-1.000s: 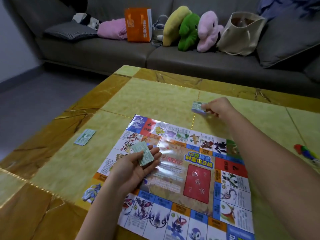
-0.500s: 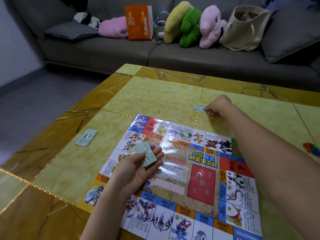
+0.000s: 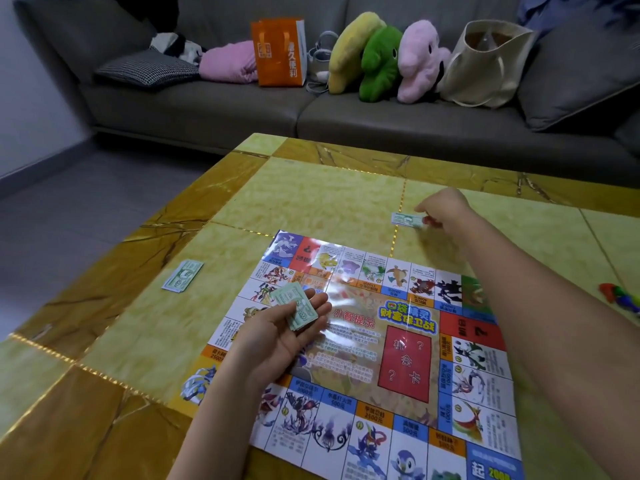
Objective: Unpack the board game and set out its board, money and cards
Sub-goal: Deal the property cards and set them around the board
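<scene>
The colourful game board [image 3: 408, 362] lies flat on the yellow marble-pattern table [image 3: 311, 199]. My left hand [image 3: 280, 334] hovers palm up over the board's left side and holds a small stack of green play money [image 3: 297, 306] across its fingers. My right hand [image 3: 446, 211] reaches past the board's far edge, fingers curled, and pinches the right end of a single note [image 3: 406, 219] that lies flat on the table. A second small pile of notes [image 3: 182, 275] sits on the table left of the board.
A bright multicoloured object [image 3: 620, 299] lies at the table's right edge. Behind the table stands a grey sofa [image 3: 214, 109] with an orange bag [image 3: 280, 51], plush toys [image 3: 381, 60], a canvas tote [image 3: 485, 64] and cushions. Grey floor lies to the left.
My right hand has lowered the note from the air onto the table beyond the board. My left hand has stayed over the board with its stack.
</scene>
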